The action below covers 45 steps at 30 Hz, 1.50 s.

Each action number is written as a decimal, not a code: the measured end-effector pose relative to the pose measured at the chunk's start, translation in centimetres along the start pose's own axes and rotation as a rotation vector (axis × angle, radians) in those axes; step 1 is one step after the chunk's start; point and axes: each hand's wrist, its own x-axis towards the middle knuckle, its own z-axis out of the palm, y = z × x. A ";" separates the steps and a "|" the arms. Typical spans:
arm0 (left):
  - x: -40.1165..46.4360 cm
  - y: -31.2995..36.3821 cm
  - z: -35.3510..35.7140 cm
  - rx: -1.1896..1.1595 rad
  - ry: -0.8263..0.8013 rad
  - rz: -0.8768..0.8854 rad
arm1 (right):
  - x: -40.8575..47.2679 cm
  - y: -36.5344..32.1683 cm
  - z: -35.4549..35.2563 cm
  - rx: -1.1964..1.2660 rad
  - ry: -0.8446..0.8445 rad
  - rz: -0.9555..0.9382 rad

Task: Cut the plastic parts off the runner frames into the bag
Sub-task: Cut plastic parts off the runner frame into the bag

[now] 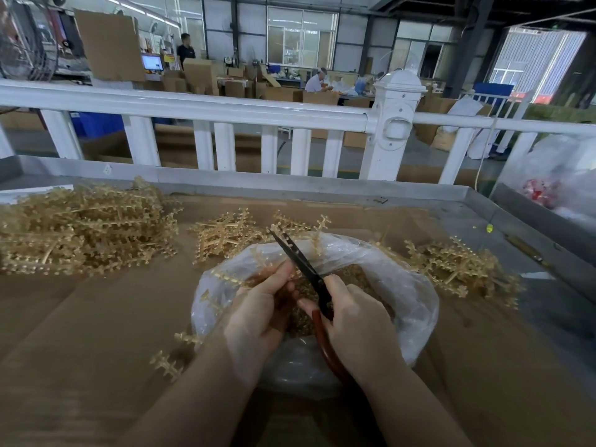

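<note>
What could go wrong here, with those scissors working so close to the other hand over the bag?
1. The scissors in the right hand cross just beside the left hand fingers holding the runner frame; a slip might nick them.
2. The plastic bag has a soft, sagging rim, so cut parts could bounce out onto the cardboard.
3. The blades might snag the bag's film.

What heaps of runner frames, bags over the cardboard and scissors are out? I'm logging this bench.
Heaps of runner frames: 3 (left, middle, right)
Clear bag: 1
Scissors: 1
Total: 5
</note>
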 end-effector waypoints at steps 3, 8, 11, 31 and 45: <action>-0.1 0.0 0.2 -0.022 0.020 0.018 | 0.1 0.2 0.0 0.002 -0.012 -0.004; -0.2 0.2 0.4 -0.052 0.048 0.013 | -0.2 0.2 0.0 0.032 0.004 0.004; 0.0 -0.1 0.0 -0.015 0.019 0.030 | -0.4 0.1 0.0 0.053 0.048 0.010; -0.8 -0.1 0.1 -0.038 0.006 0.070 | -0.7 0.0 -0.1 0.019 0.033 -0.014; -1.2 0.2 0.2 0.002 0.017 0.060 | -0.8 -0.1 -0.1 0.022 0.023 -0.009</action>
